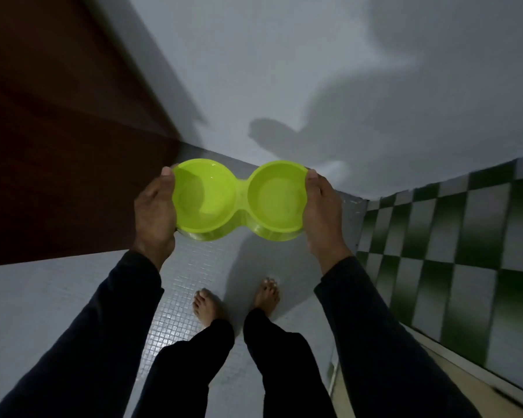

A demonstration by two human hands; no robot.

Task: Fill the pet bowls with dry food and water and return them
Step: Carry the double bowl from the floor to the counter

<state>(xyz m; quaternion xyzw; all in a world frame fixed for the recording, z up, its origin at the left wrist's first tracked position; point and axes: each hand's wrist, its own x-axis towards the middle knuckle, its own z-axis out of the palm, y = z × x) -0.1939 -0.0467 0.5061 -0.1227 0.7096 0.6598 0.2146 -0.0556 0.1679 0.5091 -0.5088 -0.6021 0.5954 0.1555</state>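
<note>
A dim, narrow space: small grey mosaic tiles cover the floor (175, 300), a pale wall (284, 70) rises ahead, a dark brown door (67, 140) stands at the left, and green-and-grey checkered tiles (453, 236) run along the right. A person stands barefoot on the floor, in dark trousers and dark sleeves, both arms stretched forward. Between the hands, held in the air in front of the wall and above the floor, is a lime-green double bowl (240, 199), two round cups joined in the middle, roughly level. Both cups look empty, with no food visible; whether the right cup holds any water I cannot tell. The left hand (154, 212) grasps the left end, thumb over the rim and fingers underneath. The right hand (322, 212) grasps the right end the same way. The person's shadow falls on the wall ahead.
</note>
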